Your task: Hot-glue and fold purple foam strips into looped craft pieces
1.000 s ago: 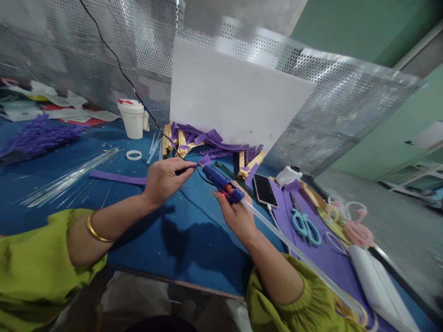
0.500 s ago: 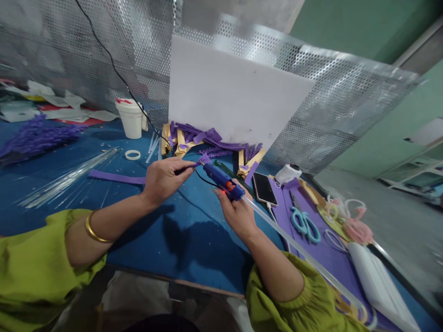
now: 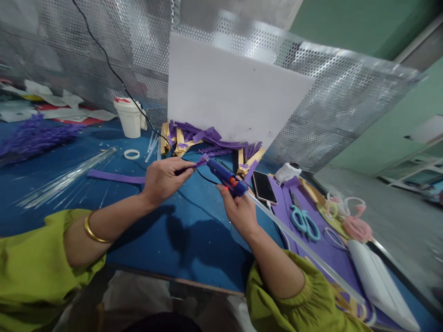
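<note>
My left hand (image 3: 168,180) pinches a purple strip (image 3: 116,177) between thumb and fingers. One end of the strip pokes out past the fingertips, and the rest trails to the left over the table. My right hand (image 3: 240,207) is wrapped round a blue glue gun (image 3: 226,177) with a small red light glowing near its grip. The gun's nozzle is right at the strip's end; whether they touch I cannot tell. A long clear glue stick (image 3: 304,246) sticks out of the gun's back, over my right forearm.
Purple and tan folded pieces (image 3: 207,136) lie before a white board (image 3: 235,87). To the right are a phone (image 3: 264,187), blue-handled scissors (image 3: 304,222) and white sticks (image 3: 382,286). A white cup (image 3: 128,119), tape ring (image 3: 132,154) and clear sticks (image 3: 69,177) stand left. A black cord (image 3: 114,69) hangs across.
The glue gun and my right hand have shifted slightly to the right. My left hand stays almost in place, with the strip's end turned a little.
</note>
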A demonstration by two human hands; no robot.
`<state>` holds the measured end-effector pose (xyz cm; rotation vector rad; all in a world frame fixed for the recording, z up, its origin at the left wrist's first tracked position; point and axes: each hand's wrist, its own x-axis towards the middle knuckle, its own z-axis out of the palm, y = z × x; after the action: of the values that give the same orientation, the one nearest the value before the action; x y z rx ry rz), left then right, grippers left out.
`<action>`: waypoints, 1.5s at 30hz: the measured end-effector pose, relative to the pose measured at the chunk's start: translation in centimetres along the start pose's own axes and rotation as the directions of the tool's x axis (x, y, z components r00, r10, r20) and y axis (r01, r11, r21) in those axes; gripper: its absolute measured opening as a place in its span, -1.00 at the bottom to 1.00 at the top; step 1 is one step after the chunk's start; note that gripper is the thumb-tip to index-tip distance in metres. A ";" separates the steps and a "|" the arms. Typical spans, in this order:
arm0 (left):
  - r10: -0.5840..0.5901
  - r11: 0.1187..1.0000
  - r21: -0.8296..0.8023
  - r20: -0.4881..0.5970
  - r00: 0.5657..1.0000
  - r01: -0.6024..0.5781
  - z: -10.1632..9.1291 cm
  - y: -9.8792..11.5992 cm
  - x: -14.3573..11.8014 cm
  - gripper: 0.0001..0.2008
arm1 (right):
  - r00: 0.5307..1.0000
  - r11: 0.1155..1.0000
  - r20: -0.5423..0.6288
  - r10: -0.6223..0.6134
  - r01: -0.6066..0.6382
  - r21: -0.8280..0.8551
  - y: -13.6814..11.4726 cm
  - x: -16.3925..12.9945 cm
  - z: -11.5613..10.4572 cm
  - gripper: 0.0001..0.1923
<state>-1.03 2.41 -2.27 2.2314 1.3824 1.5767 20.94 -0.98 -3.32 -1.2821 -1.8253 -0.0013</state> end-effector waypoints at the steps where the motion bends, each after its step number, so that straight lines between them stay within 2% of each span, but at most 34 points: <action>1: 0.000 1.000 0.001 -0.001 1.000 0.000 0.0 0.0 0.0 -0.81 | 1.000 1.000 -0.006 -0.005 0.005 0.004 0.0 0.0 0.0 -0.64; 17: 0.006 1.000 -0.011 0.015 1.000 -0.006 -0.1 0.3 -0.1 -0.81 | 0.998 0.999 -0.049 0.029 -0.027 0.031 0.4 0.2 0.0 -0.60; 45: 0.005 1.000 0.013 -0.015 1.000 -0.005 -0.1 0.1 -0.1 -0.80 | 0.999 0.998 -0.026 0.022 -0.021 0.054 0.0 0.2 -0.1 -0.54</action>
<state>-1.10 2.27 -2.22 2.2363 1.3966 1.5941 20.99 -0.88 -3.16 -1.2587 -1.7771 0.0416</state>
